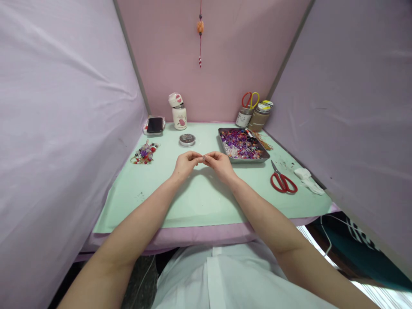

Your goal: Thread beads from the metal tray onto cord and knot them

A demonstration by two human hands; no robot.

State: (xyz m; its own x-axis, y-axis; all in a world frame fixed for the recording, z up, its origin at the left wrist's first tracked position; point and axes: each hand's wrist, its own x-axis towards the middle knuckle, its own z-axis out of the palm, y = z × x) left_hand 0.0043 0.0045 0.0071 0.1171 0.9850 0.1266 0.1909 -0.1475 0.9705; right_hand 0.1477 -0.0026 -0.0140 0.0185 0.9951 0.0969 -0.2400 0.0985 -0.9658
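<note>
The left hand (186,164) and right hand (220,164) are held fingertip-to-fingertip over the counter (202,206), fingers clamped on a tiny greyish piece (203,158).

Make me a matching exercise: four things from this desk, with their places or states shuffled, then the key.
1. Left hand
2. Tray
3. Loose scissors
4. Phone

A. Red-handled
B. Dark-screened, left of the bottle
C. Fingertips close to those of the right hand
D. Holding many beads, plenty of them purple

Pairs: 1-C, 2-D, 3-A, 4-B
</note>
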